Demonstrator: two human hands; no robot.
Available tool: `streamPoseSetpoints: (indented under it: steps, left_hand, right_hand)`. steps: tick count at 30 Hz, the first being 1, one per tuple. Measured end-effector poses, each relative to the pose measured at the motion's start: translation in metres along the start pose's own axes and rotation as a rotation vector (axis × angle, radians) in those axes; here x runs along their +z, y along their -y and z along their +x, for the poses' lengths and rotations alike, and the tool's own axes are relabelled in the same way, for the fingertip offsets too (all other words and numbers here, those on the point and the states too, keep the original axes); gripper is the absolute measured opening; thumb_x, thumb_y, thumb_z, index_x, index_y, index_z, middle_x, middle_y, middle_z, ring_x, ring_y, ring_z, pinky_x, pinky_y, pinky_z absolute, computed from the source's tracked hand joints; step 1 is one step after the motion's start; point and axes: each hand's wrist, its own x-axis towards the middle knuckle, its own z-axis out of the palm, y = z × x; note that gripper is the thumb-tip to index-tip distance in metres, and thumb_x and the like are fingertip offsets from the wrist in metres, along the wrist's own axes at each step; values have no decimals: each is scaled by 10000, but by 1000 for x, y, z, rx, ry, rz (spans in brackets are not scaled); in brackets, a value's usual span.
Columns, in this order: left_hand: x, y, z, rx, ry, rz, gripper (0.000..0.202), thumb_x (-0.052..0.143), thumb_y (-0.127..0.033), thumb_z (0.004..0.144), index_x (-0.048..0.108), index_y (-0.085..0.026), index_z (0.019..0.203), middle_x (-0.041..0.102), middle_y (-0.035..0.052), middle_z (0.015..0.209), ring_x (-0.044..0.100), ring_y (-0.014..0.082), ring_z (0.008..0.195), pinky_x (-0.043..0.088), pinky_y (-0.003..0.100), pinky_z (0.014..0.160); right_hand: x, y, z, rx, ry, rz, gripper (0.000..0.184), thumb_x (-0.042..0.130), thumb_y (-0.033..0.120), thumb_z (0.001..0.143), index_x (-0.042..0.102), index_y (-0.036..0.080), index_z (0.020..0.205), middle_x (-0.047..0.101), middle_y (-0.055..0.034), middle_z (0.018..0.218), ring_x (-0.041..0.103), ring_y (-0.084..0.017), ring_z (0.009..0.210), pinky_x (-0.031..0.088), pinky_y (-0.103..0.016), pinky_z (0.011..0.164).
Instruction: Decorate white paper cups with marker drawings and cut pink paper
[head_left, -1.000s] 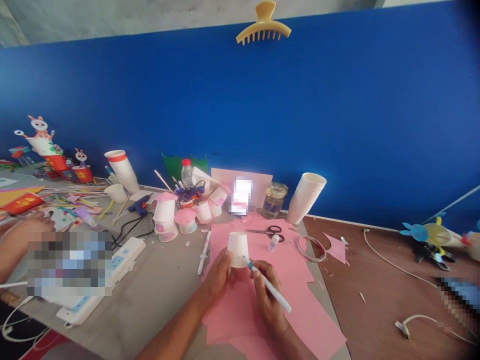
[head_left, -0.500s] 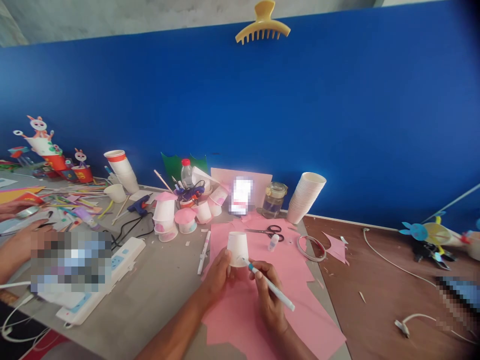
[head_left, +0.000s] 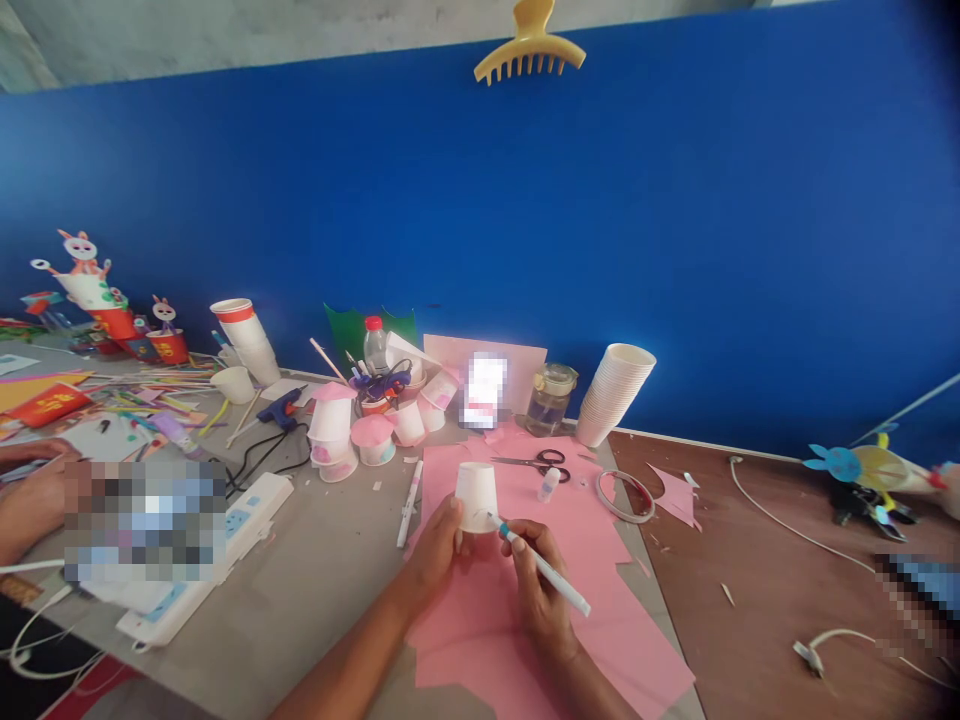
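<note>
A white paper cup [head_left: 476, 497] sits in the middle of the frame, above a sheet of pink craft paper [head_left: 480, 640] and not resting on it. The left hand [head_left: 439, 548] grasps it around the lower wall, fingers closed. From here I can't tell which end is the mouth. The cup will be very light and thin-walled, so a hard squeeze would dent it; a gentle hold low on the wall leaves the upper surface free.

The right hand [head_left: 538, 592] pinches a teal-tipped marker pen [head_left: 546, 570], its tip at or just beside the cup wall; whether they touch is unclear.

Beyond the pink paper lie scissors [head_left: 534, 464], a small glue bottle [head_left: 549, 484] and a tape roll [head_left: 624, 497]. A stack of paper cups [head_left: 611, 395] leans upper centre, and a hot glue gun [head_left: 279, 407] lies further left.

Against a moment earlier, the cup and marker pen have barely moved, with only a slight shift in the marker pen's tilt.
</note>
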Motion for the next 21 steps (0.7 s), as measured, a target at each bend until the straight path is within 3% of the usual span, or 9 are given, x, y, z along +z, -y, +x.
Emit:
streamPoseSetpoints:
  steps: [6, 13, 21]
  left_hand:
    - [0, 6, 4, -7, 20, -75, 499, 348, -589, 897, 501, -183, 651, 455, -19, 540, 424, 117, 506, 341, 263, 520]
    - [2, 4, 2, -32, 14, -109, 498, 359, -587, 895, 502, -180, 647, 457, -21, 544, 425, 114, 502, 335, 261, 529]
    - [1, 6, 3, -42, 6, -127, 517, 367, -597, 887, 495, -179, 611, 462, -18, 536, 429, 114, 500, 355, 261, 534]
  right_hand:
    - [-2, -1, -1, 11, 76, 61, 211, 473, 354, 919, 609, 216, 835, 587, -22, 741, 552, -177, 704, 460, -309, 670]
    - [-2, -2, -2, 116, -96, 18, 257, 446, 413, 931, 591, 207, 880, 562, -15, 727, 533, -172, 695, 446, -289, 631]
    - [-1, 2, 1, 141, -55, 22, 254, 468, 410, 919, 597, 204, 846, 557, -14, 712, 534, -176, 691, 445, -297, 633]
